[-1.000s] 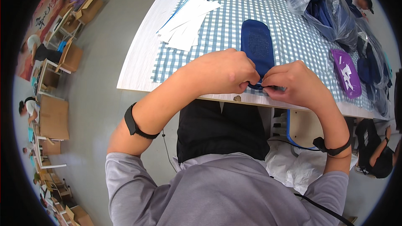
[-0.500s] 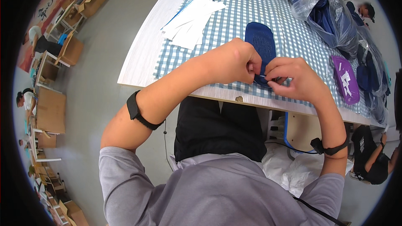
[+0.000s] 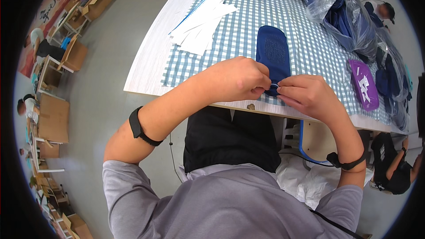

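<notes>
A navy blue sock (image 3: 273, 57) with small grip dots on its sole lies lengthwise on the checked cloth, its near end close to the table edge. At that end my left hand (image 3: 248, 81) is closed in a pinch, fingertips on the sock's left side. From the right, my right hand (image 3: 307, 93) pinches the same end with thumb and fingers together. A thin, pale curved line (image 3: 274, 85) shows between the two sets of fingertips, too small to name. Several white paper strips (image 3: 201, 28) lie fanned out beyond my left forearm.
Right of the sock sits a purple tray (image 3: 372, 99) with white scraps in it. Clear plastic bags (image 3: 349, 26) of dark blue goods line the far and right sides of the table (image 3: 144, 73). Other people work beyond, with cardboard boxes (image 3: 54, 121) at left.
Both hands have dropped slightly toward the table edge, staying at the sock's near end. My right hand has turned flatter, with its fingers closer together. The sock lies nearly as before.
</notes>
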A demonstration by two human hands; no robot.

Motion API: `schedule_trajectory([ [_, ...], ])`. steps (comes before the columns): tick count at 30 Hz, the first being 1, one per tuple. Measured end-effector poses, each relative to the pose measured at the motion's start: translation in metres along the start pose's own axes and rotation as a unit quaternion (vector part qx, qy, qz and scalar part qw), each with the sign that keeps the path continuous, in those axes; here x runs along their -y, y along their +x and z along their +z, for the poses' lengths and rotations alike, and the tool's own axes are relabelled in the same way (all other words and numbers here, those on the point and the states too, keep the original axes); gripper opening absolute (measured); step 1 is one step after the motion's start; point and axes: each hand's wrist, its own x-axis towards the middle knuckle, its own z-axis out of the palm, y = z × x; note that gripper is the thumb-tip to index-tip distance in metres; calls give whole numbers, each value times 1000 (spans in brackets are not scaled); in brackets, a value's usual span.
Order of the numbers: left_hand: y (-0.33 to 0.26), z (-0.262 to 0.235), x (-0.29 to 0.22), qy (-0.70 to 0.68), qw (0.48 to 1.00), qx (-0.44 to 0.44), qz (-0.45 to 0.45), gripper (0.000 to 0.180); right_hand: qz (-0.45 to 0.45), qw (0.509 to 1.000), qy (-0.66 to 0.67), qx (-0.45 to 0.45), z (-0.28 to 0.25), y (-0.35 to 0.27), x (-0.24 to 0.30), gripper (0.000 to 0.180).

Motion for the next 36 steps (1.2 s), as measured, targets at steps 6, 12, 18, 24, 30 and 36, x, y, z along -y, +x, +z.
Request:
schedule_trajectory([
  [6,18,-7,-1,-58,993,34,-93,18,60,997,51,17,-3,3,-4,14],
  [12,37,-21,0,-123,965,86,-215,17,174,958,215,81,-13,20,-23,13],
  [18,44,-27,3,-105,960,95,-242,17,164,965,195,69,-14,26,-24,10],
  [24,59,-32,7,-96,943,165,-272,12,156,985,59,41,-11,27,-5,10],
  [30,65,-36,6,-97,925,202,-306,9,105,993,53,31,-10,20,-4,11],
  [36,69,-37,9,-104,921,209,-313,10,277,946,153,70,-18,32,-9,7],
])
